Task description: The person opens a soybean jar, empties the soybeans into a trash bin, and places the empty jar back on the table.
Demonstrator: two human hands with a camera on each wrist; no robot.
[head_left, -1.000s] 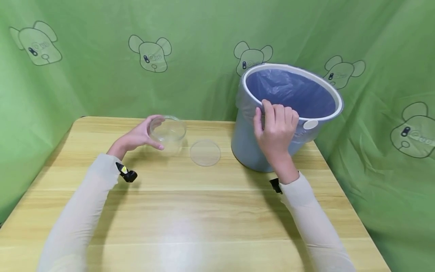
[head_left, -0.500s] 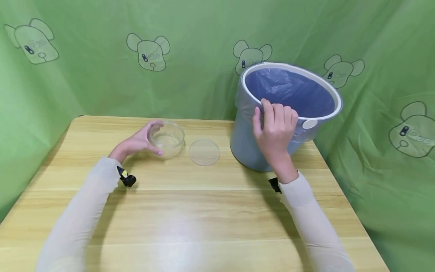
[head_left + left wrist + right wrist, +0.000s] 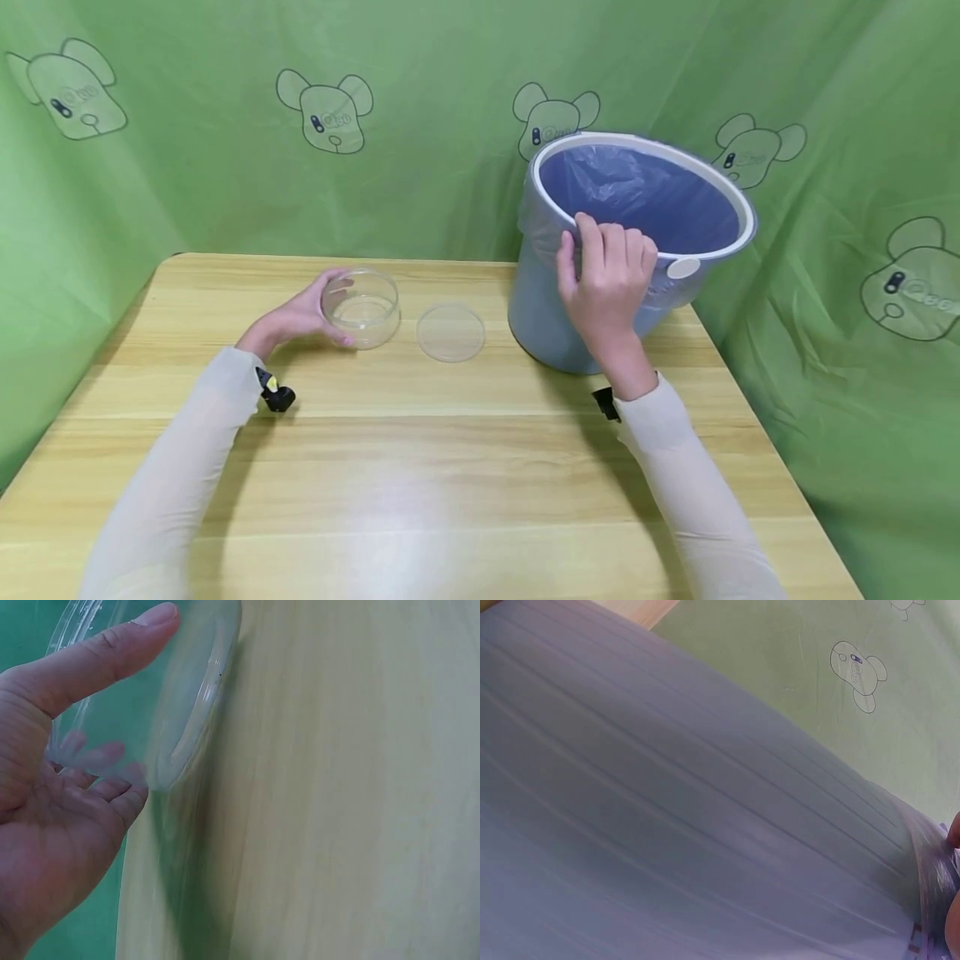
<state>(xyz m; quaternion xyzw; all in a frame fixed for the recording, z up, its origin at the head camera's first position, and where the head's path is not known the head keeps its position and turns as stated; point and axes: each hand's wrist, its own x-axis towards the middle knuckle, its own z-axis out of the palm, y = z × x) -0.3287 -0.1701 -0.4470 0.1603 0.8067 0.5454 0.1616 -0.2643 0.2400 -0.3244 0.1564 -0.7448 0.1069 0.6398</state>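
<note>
My left hand point(image 3: 303, 315) holds a clear, round, straight-sided container point(image 3: 375, 329) by its left side, thumb in front and fingers behind. The container looks upright, open at the top, with nothing seen inside. Through its clear wall, in the left wrist view, several fingertips show behind the container point(image 3: 176, 705). Just right of it, a thin clear round lid point(image 3: 451, 333) lies flat on the table. With fingers hooked over the near rim, my right hand point(image 3: 609, 287) grips a tall grey-blue trash can point(image 3: 547, 308). Only bits of that hand point(image 3: 954, 915) enter the right wrist view.
A translucent bag point(image 3: 615, 179) lines the trash can under a white ring point(image 3: 712, 171), its edge folded outside. The can stands at the back right of the wooden table point(image 3: 420, 467). Behind and beside the table hangs a green curtain point(image 3: 442, 125) with printed bear heads.
The clear container has come down toward the table and slightly left, with my left hand round it. My right hand stays on the trash can's rim, and the lid has not moved.
</note>
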